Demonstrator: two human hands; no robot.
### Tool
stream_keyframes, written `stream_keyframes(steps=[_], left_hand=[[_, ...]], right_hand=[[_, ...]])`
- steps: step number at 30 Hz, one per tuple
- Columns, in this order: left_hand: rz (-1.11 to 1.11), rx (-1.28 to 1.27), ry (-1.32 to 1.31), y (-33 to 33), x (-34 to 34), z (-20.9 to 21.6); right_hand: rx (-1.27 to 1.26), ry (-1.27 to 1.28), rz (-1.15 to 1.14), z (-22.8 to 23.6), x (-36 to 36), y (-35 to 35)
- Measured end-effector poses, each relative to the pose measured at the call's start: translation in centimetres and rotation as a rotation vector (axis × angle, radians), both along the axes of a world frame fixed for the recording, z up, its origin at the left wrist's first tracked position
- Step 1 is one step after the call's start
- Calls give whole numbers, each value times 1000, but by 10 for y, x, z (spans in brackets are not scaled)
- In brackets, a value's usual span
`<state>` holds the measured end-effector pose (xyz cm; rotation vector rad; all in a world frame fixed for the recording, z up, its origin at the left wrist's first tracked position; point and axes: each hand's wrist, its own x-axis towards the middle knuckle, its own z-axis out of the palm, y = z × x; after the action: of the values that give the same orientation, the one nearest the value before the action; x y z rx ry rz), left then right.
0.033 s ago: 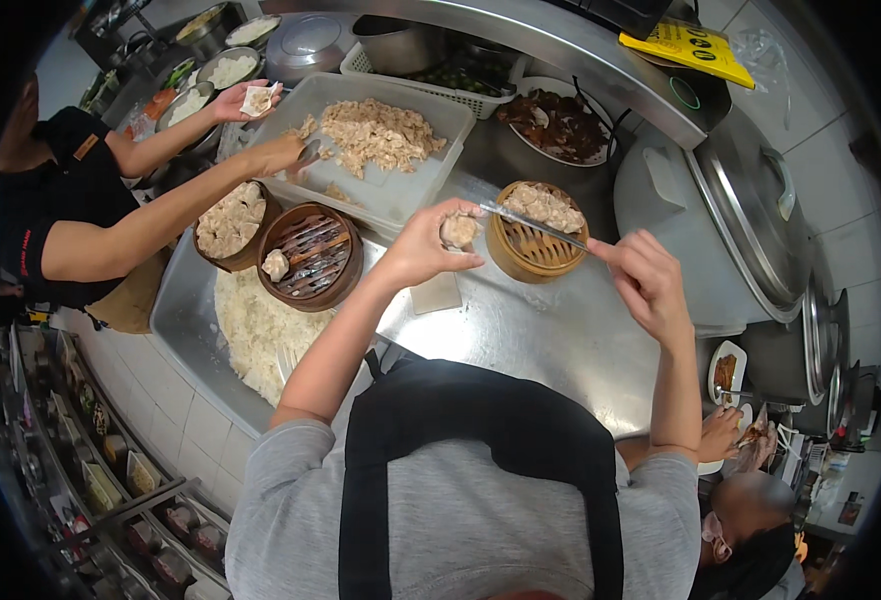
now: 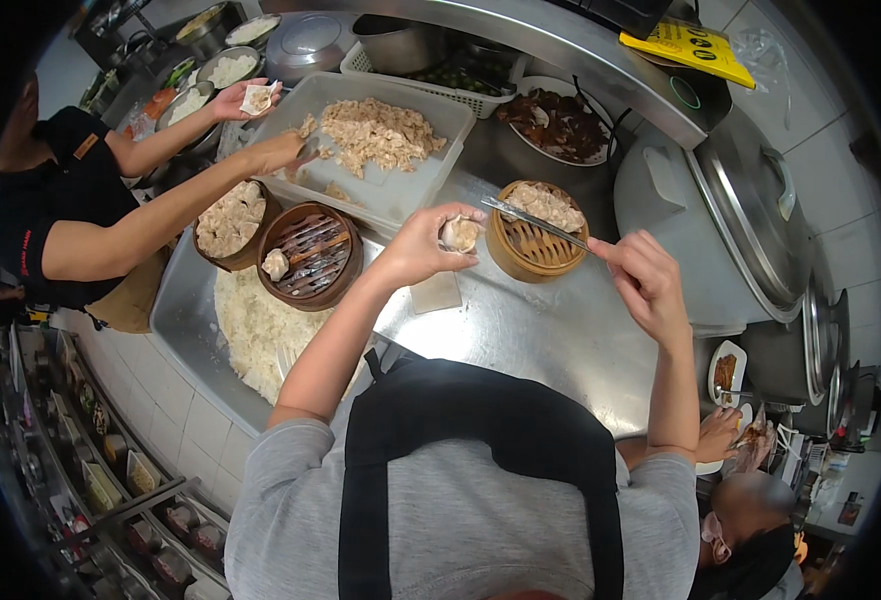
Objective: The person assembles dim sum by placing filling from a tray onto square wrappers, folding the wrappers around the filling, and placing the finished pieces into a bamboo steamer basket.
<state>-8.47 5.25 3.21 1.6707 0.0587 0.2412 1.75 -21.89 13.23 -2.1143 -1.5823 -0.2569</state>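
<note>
My left hand (image 2: 428, 246) is curled round a small meat-filled dumpling (image 2: 459, 235), its pale wrapper gathered about the filling. My right hand (image 2: 645, 285) grips the end of a thin metal spatula (image 2: 535, 222), forefinger stretched along it. The blade points left toward the dumpling, apart from it, over a bamboo steamer (image 2: 535, 262). A mound of minced meat filling (image 2: 550, 203) sits on the far part of that steamer's slats. A stack of pale square wrappers (image 2: 436, 294) lies on the steel table below my left hand.
A co-worker (image 2: 90, 200) at left holds a filled wrapper and reaches into a plastic tub (image 2: 385, 205) of meat. A darker steamer (image 2: 310, 290) with one dumpling stands beside a full one (image 2: 228, 225). Large lidded pots (image 2: 680, 210) stand at right, a second person (image 2: 750, 520) lower right.
The spatula's tip has risen slightly. The dumpling has turned a little in my left hand, showing more pale wrapper. The co-worker's hand over the tub has shifted slightly.
</note>
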Motion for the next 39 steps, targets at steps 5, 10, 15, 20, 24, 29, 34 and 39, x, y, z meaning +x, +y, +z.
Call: stream_keyframes(steps=[5,10,15,20,24,29,34,39], left_hand=[[-81,138,98,6,-9,12],[-76,-344,-30,1,-10,-14],[25,-993,4,-5,-9,-10],[-11,-789,47,4,-11,-9],[33,-640,17,-6,-13,5],[-18,-601,62,-7,-16,8],[-49,-515,54,-9,-19,12],[-4,-391,3,-11,-15,11]], right_hand=[[129,189,33,-19,-4,7],[226,323,45,-32,-10,17],[229,324,45,-28,-13,16],[235,325,41,-28,-12,14],[239,322,59,-27,-12,14],[249,324,58,-26,-11,14],[253,326,46,-26,-9,11],[226,298,66,-31,-8,12]])
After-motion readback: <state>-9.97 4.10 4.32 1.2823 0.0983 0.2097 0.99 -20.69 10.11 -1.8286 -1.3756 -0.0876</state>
